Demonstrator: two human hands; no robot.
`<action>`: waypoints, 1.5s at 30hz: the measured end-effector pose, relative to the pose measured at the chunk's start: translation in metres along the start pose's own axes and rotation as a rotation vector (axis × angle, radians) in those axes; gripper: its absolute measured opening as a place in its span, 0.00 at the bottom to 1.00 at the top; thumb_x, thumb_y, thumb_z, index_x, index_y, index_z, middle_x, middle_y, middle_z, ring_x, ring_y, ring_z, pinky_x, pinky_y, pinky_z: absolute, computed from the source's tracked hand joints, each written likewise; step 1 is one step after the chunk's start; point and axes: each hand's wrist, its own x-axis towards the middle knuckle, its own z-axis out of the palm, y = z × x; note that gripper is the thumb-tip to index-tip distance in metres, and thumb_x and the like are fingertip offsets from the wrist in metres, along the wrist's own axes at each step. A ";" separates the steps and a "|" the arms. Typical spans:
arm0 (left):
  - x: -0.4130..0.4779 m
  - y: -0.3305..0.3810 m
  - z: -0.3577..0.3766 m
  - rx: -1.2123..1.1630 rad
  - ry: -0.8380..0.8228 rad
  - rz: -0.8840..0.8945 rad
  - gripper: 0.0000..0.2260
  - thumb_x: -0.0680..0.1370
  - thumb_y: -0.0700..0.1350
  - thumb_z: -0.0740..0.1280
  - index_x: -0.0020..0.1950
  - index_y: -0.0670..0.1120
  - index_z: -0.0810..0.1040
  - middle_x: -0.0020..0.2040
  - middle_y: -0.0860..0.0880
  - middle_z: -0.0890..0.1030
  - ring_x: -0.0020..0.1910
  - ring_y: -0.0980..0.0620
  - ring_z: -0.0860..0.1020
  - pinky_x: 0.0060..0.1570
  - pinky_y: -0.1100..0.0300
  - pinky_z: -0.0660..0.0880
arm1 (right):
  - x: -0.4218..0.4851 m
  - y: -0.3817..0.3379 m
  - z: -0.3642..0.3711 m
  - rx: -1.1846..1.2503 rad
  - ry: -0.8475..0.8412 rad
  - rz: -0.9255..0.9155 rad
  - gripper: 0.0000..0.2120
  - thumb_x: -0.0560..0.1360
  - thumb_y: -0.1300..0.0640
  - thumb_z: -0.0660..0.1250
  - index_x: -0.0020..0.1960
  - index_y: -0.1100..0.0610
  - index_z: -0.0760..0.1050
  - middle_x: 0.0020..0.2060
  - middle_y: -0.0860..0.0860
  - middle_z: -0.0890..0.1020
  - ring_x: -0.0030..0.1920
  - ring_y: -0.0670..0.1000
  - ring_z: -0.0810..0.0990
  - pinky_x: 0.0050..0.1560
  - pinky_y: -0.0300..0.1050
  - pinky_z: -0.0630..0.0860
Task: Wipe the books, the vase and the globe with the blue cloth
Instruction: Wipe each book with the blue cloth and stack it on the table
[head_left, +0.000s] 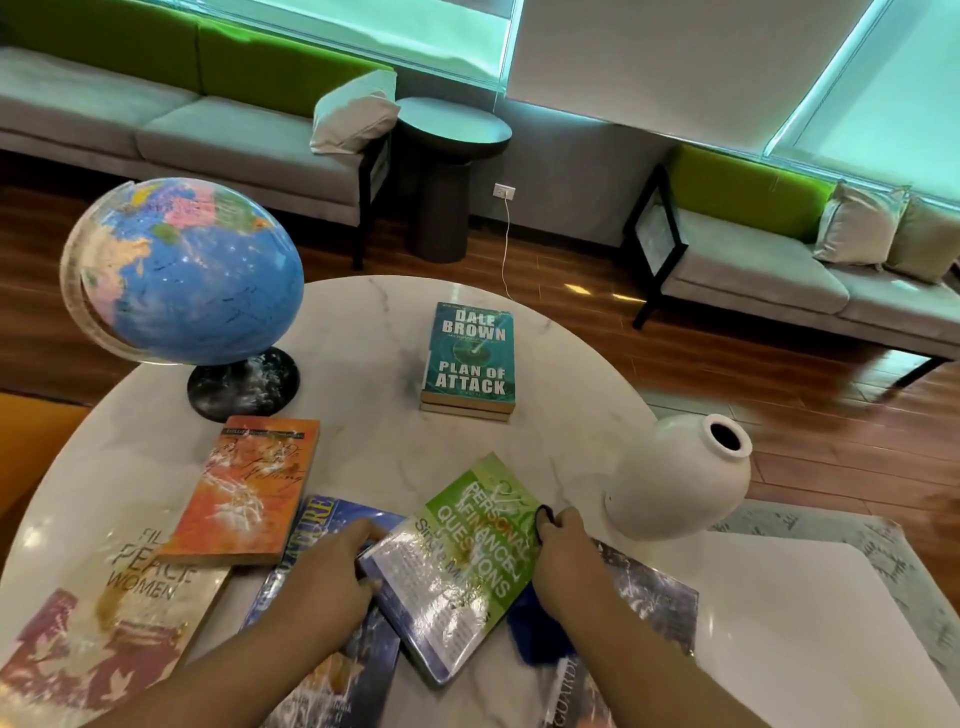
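On the round marble table (374, 312) a green finance book (462, 566) lies tilted over other books. My left hand (327, 577) grips its left edge. My right hand (569, 566) rests on its right edge and holds the blue cloth (535, 634), which bunches under the palm. A blue globe (187, 270) on a black base stands at the back left. The white vase (680, 478) stands to the right of the green book. A teal Dale Brown book (470, 353) tops a small stack in the middle. An orange book (244, 493) and a Peace Women book (114, 623) lie at the left.
Dark blue books (654, 603) lie under the green one. A white lower table (810, 634) adjoins at the right. Grey and green sofas (208, 130) line the walls, with a dark round side table (447, 166) between them. The floor is wood.
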 end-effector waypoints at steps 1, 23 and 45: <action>0.001 0.000 0.000 0.005 -0.005 -0.008 0.15 0.74 0.41 0.70 0.50 0.60 0.71 0.43 0.56 0.78 0.39 0.63 0.74 0.34 0.68 0.67 | -0.001 0.002 0.001 -0.053 -0.045 -0.054 0.07 0.82 0.52 0.55 0.45 0.50 0.65 0.39 0.48 0.70 0.36 0.47 0.69 0.33 0.37 0.61; 0.001 -0.002 -0.003 0.003 -0.019 -0.014 0.16 0.74 0.41 0.70 0.52 0.59 0.71 0.47 0.54 0.80 0.41 0.61 0.75 0.36 0.65 0.68 | -0.023 -0.006 -0.003 -0.058 -0.233 0.077 0.28 0.80 0.61 0.56 0.77 0.55 0.53 0.61 0.53 0.67 0.49 0.50 0.70 0.52 0.40 0.69; -0.003 -0.001 -0.003 0.002 -0.007 -0.001 0.16 0.74 0.39 0.70 0.49 0.59 0.70 0.45 0.54 0.79 0.40 0.61 0.76 0.40 0.62 0.71 | -0.035 -0.020 0.012 -0.188 -0.267 -0.127 0.26 0.79 0.63 0.55 0.76 0.55 0.56 0.62 0.52 0.66 0.56 0.55 0.73 0.58 0.47 0.73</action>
